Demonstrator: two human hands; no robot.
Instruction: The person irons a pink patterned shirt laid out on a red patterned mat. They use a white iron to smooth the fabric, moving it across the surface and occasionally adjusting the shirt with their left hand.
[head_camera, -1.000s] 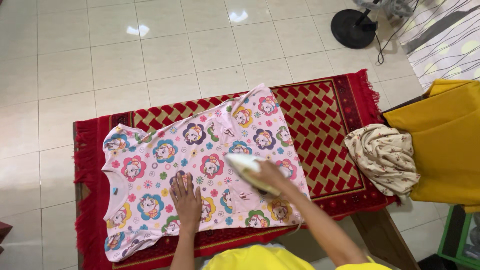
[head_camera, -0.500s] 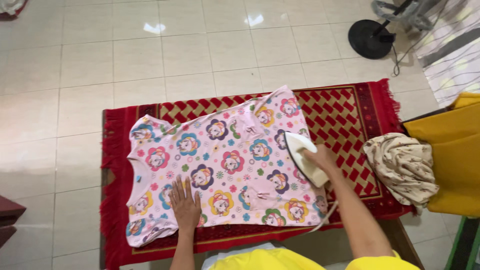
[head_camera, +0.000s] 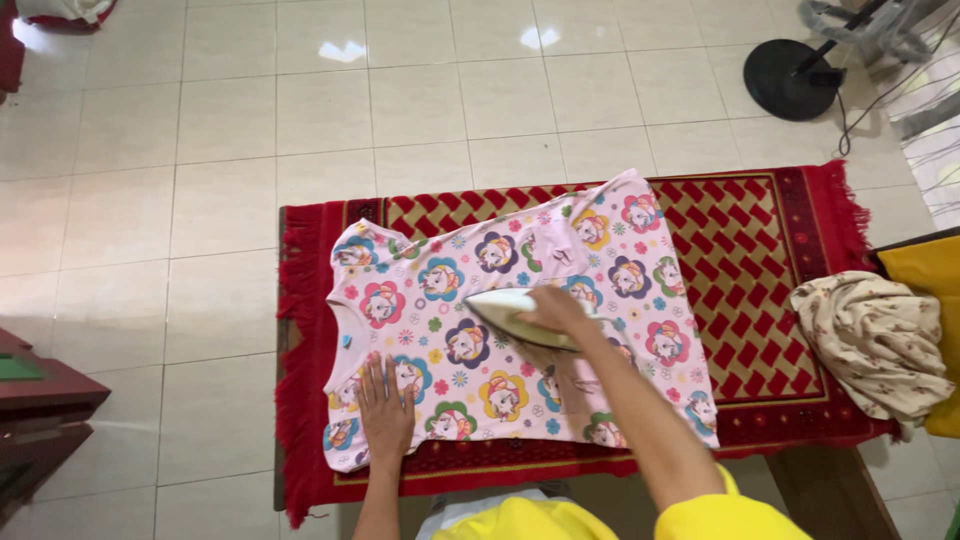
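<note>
Tiled floor lying pale around a low table draped in a red rug. Left hand, fingers spread flat, pinning the hem of a pink flowered shirt that is lying spread on the rug. Right hand, fingers closed on an iron, pressing the shirt's middle; ironing looks midway, unpressed cloth beside it seemingly calling for another pass. Cream cloth lying bundled at right; no containers showing.

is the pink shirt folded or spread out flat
Spread flat. The pink shirt lies open on the red mat, both sleeves out; left hand presses its hem, right hand holds the iron on it.
</note>
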